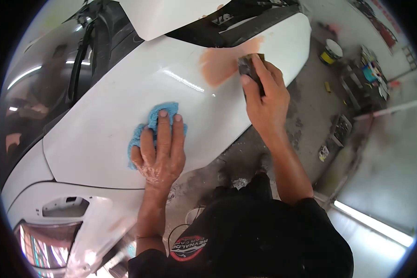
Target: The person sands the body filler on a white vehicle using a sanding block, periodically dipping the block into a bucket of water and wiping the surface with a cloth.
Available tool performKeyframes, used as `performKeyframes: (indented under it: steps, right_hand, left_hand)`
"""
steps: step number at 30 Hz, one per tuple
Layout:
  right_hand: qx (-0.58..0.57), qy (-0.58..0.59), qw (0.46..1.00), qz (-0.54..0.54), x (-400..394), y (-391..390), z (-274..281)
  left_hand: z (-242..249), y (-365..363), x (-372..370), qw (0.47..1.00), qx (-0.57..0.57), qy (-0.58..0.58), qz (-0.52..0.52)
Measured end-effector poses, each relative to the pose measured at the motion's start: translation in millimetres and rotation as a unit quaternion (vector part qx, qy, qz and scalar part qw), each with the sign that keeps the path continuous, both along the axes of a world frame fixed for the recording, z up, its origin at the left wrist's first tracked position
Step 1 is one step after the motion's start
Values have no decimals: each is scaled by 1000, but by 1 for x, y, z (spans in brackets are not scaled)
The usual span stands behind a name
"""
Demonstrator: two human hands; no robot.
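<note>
My left hand (160, 150) rests on a blue cloth (135, 140), its fingers over the cloth and pressing it to a white car panel (102, 134). Between the thumb and fingers of my right hand (269, 104) is a dark sanding block (249, 69). The block touches the panel at the right side of a brownish-orange filler patch (214, 67). That patch has soft, feathered borders and lies near the panel's far edge. My right fingers hide part of the block.
A black wiper (78, 69) lies along dark glass at the left. Behind the panel, a raised white part (167, 16) overhangs a dark gap. On the floor at right are a white-and-yellow bucket (331, 52) and a dark stand (363, 83) with supplies. A white container (194, 214) sits below the panel.
</note>
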State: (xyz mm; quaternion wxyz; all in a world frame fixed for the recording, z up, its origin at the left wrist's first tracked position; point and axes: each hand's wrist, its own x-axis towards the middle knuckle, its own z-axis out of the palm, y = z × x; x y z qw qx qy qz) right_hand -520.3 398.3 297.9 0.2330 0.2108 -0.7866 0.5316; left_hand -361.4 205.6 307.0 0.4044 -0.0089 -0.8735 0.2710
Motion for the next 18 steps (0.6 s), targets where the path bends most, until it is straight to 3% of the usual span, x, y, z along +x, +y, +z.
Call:
performKeyframes:
  steps: [5,8,11,18]
  right_hand:
    - [22,-10,998,-55,16,-40,6]
    - [69,45,992,-97,35,-62,7]
    - [58,-5,996,-65,54,-68,13]
    - [80,12,989,-125,20,-69,25]
  left_hand:
    - [-3,-2,3,997,48,23,-52]
    - [-1,-7,5,993,68,31,-90]
    - [3,-8,8,988,97,22,-119]
    - [1,-16,10,977,129,24,-171]
